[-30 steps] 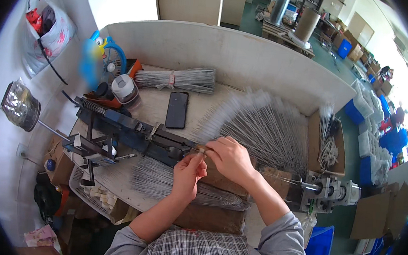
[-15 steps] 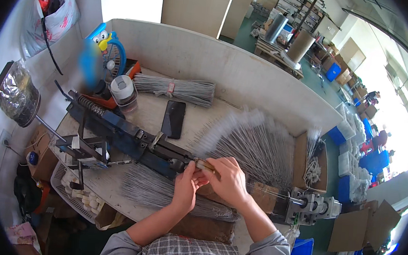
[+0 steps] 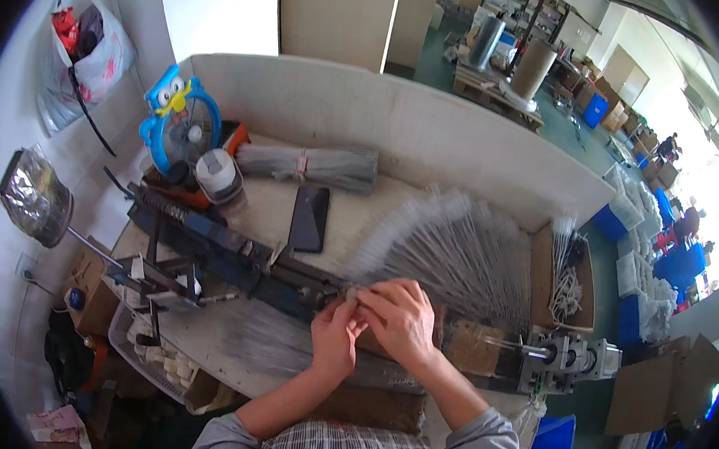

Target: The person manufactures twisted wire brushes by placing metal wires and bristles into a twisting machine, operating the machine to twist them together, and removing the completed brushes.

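Observation:
My left hand point(image 3: 333, 337) and my right hand point(image 3: 400, 316) meet at the middle of the workbench, fingers pinched together on a small pale part point(image 3: 351, 294) at the end of a long blue and black machine rail point(image 3: 231, 252). A fan of thin grey wires point(image 3: 459, 249) spreads out just behind my right hand. Another flat layer of grey wires point(image 3: 240, 346) lies on the bench in front of the rail, under my left forearm.
A black phone point(image 3: 309, 218) lies behind the rail, with a tied bundle of grey wires point(image 3: 309, 166), a white jar point(image 3: 218, 175) and a blue owl-shaped fan point(image 3: 175, 121) further back. A metal motor unit point(image 3: 573, 359) sits at right, beside a cardboard box point(image 3: 566, 279).
The view has tilted and drawn closer to the bench. Both hands stay together at the same spot on the rail, with only small finger movement.

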A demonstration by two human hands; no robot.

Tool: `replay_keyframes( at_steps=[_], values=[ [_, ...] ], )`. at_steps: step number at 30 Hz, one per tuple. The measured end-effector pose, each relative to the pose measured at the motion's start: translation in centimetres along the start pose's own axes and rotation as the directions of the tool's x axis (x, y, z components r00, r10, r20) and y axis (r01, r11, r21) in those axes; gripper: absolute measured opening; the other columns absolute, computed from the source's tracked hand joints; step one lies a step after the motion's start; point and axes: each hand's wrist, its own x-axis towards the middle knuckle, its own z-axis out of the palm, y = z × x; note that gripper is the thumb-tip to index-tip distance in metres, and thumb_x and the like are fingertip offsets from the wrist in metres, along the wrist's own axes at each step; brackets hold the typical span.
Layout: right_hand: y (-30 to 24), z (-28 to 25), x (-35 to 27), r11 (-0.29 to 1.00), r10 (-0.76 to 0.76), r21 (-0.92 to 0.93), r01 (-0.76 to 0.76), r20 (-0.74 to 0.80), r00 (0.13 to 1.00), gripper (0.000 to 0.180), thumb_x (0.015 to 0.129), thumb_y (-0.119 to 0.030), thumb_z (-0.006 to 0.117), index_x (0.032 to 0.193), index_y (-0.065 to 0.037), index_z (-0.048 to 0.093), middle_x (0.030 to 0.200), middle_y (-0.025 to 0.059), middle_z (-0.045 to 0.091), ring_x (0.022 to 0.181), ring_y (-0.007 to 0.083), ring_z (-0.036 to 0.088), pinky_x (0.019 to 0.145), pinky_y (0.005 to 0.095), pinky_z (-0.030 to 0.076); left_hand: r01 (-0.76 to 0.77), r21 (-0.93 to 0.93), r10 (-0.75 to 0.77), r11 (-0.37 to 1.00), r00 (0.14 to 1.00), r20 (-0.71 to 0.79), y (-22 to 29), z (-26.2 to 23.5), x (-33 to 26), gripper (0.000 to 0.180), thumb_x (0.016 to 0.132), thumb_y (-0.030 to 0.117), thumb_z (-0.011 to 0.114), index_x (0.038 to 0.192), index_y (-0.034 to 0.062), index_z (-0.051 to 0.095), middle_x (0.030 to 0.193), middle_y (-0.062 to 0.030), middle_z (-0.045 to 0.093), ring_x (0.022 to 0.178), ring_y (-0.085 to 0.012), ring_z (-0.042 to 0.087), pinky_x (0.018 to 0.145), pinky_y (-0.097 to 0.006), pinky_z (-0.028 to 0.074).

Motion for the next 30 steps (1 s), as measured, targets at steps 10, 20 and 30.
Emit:
replay_keyframes(
  at_steps=[10,20,30],
  values=[
    [-1.2,-2.5,-1.5,0.997,0.003,0.080,0.001,-0.055,0.998,0.022,0.071,-0.010,0.075,0.093,-0.010,0.072,0.087,0.0045,0.066,0.081,0.0237,0.061,0.073,0.0338,0.049,-0.023,-0.034,0.025,0.999,0.996,0.085,-0.4,-0.6,-0.1,0.012,0.091,0.009,0.054,0.099,0.0015,0.059,0.097,-0.0089,0.065,0.090,-0.0163,0.062,0.086,-0.032,0.048],
    [-0.9,1.2,-4.5,0.575,0.310,0.612,-0.542,0.450,0.838,0.037,0.094,-0.011,0.058,0.130,-0.001,0.054,0.084,0.0012,0.066,0.074,0.0050,0.058,0.067,0.0239,0.051,0.044,-0.140,-0.028,0.989,0.993,0.117,-0.8,-2.8,0.4,0.015,0.091,0.014,0.054,0.091,-0.0001,0.060,0.088,-0.0105,0.066,0.080,-0.0168,0.064,0.073,-0.030,0.051],
    [-1.0,0.1,-2.9,0.707,0.382,0.467,-0.531,0.380,0.842,0.041,0.090,-0.015,0.063,0.130,-0.008,0.056,0.077,0.0069,0.068,0.069,0.0127,0.065,0.064,0.0268,0.052,-0.012,0.000,0.012,1.000,0.993,0.117,0.1,-0.5,-0.1,0.014,0.093,0.008,0.052,0.103,0.0026,0.060,0.094,-0.0043,0.064,0.086,-0.0129,0.062,0.078,-0.026,0.049]
  ],
)
